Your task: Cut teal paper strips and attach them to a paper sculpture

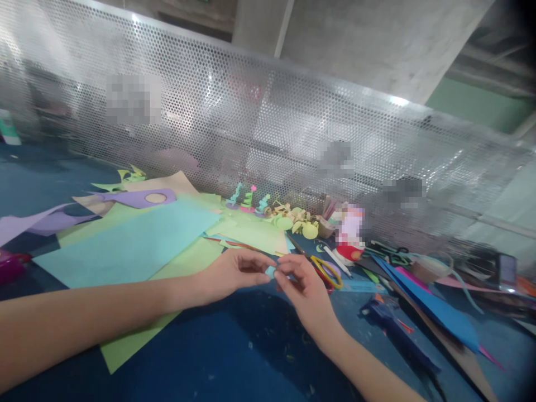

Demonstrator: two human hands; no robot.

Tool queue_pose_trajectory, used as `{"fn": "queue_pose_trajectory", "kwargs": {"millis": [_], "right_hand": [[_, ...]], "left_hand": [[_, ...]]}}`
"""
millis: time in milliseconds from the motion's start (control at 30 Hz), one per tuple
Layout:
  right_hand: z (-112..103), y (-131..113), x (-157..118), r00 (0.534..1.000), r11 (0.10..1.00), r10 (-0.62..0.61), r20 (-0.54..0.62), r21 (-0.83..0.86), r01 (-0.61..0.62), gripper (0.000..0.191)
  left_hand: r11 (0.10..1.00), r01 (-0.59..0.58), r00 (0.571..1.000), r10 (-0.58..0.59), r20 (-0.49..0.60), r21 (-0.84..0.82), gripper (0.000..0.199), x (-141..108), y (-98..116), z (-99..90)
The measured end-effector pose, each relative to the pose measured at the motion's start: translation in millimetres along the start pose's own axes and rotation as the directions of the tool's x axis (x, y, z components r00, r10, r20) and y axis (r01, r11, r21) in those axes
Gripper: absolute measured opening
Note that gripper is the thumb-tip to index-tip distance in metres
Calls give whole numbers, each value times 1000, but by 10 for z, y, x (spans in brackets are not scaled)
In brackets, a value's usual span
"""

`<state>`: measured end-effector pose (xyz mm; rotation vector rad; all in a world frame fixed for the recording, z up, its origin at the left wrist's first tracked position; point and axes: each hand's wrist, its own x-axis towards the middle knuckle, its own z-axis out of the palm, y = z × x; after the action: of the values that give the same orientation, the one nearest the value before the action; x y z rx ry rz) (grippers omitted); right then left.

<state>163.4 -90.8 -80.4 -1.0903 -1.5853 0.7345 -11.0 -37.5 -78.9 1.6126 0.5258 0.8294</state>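
Between the fingertips of both hands is a small light-blue paper piece point(271, 272); its exact shape is partly covered by the fingers. My left hand point(234, 272) comes in from the left and pinches one side of it. From the right, my right hand point(302, 285) pinches the other side, thumb and fingers closed. The hands meet just above the dark blue table point(251, 346). Under my left forearm lie a light-blue paper sheet point(134, 240) and green sheets point(142, 340). Scissors with yellow handles point(329, 272) rest just behind my right hand.
Small paper spiral figures point(248, 200) stand along a perforated metal divider point(201, 100). Yellow paper cutouts point(310, 230) sit beside them. A dark blue glue gun point(397, 332) and blue paper strips point(431, 304) lie at right. Purple paper scraps point(129, 196) are at left.
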Motion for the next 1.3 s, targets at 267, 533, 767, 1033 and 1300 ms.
{"fn": "queue_pose_trajectory", "kwargs": {"millis": [267,533,767,1033,1300], "right_hand": [[-14,-17,-3,999,999,29,36,35,-30,18],[-11,-75,23,987,969,142,75,192,-154,16],[2,-65,41,975,933,214,53,285,-220,20],[43,-68,28,944,883,323,67,339,-326,25],[46,-69,26,945,848,320,63,425,-316,25]], "left_hand": [[998,12,1000,-13,-16,-65,22,6,21,-1],[995,37,999,-38,-4,-88,23,-14,51,17],[993,63,998,-64,1,-104,28,-9,27,20],[995,40,999,-40,-2,-91,30,-18,11,29],[996,13,1000,-16,-25,-88,27,-3,-15,15]]}}
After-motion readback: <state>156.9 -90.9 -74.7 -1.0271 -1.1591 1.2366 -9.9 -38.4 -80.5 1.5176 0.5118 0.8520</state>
